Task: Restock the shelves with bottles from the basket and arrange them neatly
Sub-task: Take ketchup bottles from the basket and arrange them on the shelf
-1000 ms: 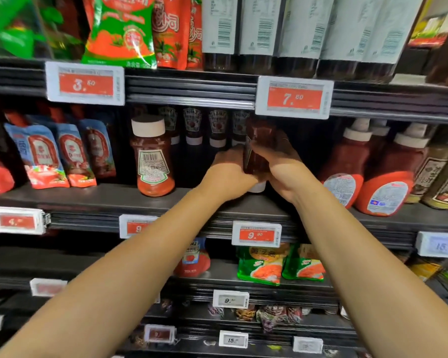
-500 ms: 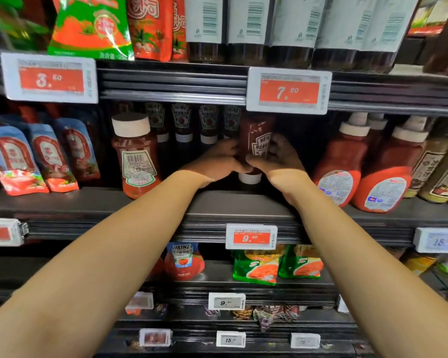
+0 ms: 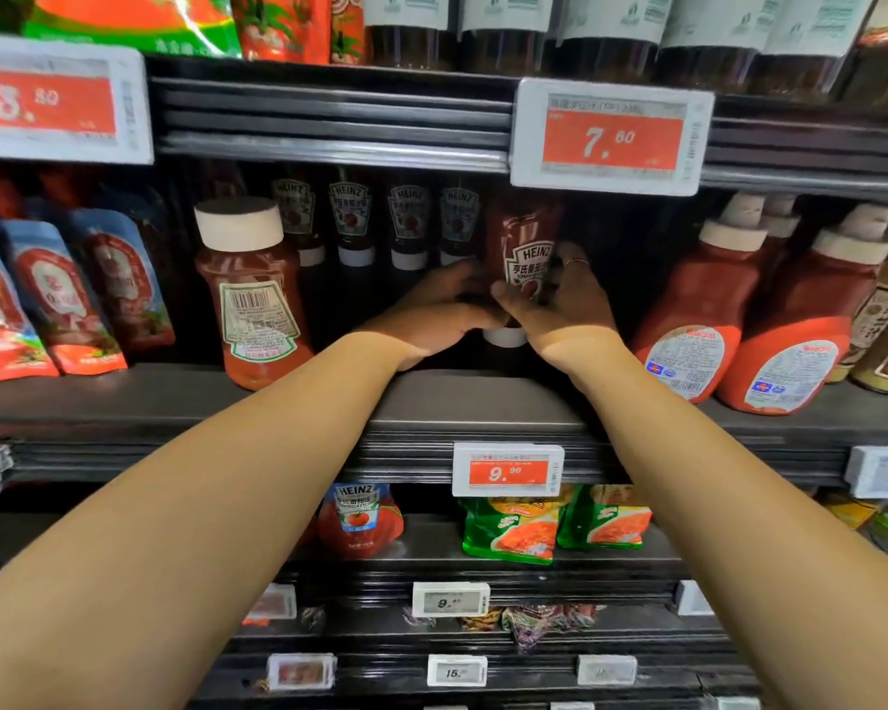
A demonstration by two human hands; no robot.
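A: Which way is the Heinz ketchup bottle (image 3: 526, 258) standing in relation to the two hands?

B: Its long axis is running straight up and down, white cap at the bottom, label facing out. Both hands are clamping on its lower half: the left hand (image 3: 444, 310) is wrapping in from the left side, the right hand (image 3: 565, 299) from the right, thumbs meeting in front just under the label.

A: So the bottle is sitting between the grips, not off to one side?

B: Right between them, rising above the knuckles. The cap is showing just below the hands, close over the middle shelf (image 3: 472, 402); I'm not able to tell whether it is touching the shelf yet.

A: Which hand is nearer the row it belongs to?

B: The left one. The row of Heinz bottles (image 3: 380, 222) is standing cap-down just to the left and deeper in, so I'm judging the coming move as a push back and slightly left, keeping the axis upright.

A: Anything crowding it?

B: The large squeeze bottles (image 3: 708, 310) are standing off to the right, apart from the right hand.
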